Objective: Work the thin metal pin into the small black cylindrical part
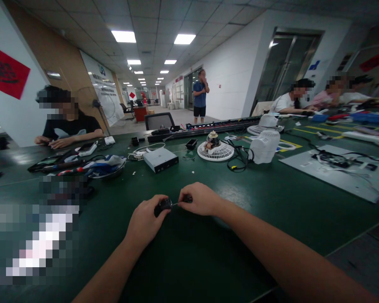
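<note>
My left hand [147, 216] is closed around a small black device [166, 204] with a glossy face, held up over the green table; its kind is too small and dark to tell. My right hand [202, 200] pinches a small screwdriver [174, 204]. Its thin metal shaft points left and its tip meets the edge of the device. Most of the screwdriver's dark handle is covered by my fingers. Beyond my hands, a grey optical disc drive [161, 159] lies on the table.
Past the drive are a small black tray [191, 144], a white fan grille with a motor [213, 147] and a white plastic housing [265, 146]. A grey panel with wires [341, 170] lies right. Cables and tools [104, 165] are piled left. Several people sit or stand around.
</note>
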`<state>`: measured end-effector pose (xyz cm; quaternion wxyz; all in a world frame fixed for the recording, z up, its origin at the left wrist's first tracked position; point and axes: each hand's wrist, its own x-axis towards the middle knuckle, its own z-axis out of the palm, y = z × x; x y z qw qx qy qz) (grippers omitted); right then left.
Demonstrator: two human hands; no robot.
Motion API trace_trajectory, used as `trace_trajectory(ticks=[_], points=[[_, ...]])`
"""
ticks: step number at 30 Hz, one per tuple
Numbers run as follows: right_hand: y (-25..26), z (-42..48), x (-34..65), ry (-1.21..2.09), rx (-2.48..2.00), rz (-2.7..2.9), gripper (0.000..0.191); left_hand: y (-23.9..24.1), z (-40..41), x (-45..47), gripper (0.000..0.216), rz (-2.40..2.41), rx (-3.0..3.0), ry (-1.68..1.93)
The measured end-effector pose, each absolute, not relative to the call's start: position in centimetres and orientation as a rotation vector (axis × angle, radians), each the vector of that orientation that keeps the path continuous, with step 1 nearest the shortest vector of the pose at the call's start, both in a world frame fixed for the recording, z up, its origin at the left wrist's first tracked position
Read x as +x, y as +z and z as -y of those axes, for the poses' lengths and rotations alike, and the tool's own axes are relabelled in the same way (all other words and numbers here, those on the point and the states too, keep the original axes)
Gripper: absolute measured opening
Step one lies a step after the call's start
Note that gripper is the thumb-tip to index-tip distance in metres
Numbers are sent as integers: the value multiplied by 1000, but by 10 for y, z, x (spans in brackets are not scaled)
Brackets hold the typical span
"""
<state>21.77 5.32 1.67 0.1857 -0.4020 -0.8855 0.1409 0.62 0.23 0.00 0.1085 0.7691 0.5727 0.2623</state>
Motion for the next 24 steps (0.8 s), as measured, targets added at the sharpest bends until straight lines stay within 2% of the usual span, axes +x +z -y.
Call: trace_trajectory(ticks=[5,10,17,24], points=[[19,-52,218,286,-1181,2448,13,0,-2,5,28,-1675,2286,778],[20,-53,220,446,-1092,2491,13,-2,-2,3,29,-1617,2314,828],[22,-56,222,216,-1389,2436,21,-2,-5,5,28,-1787,2259,831],[22,-58,220,271,-1568,2293,24,-3,-7,2,30,-1912,2110,850]])
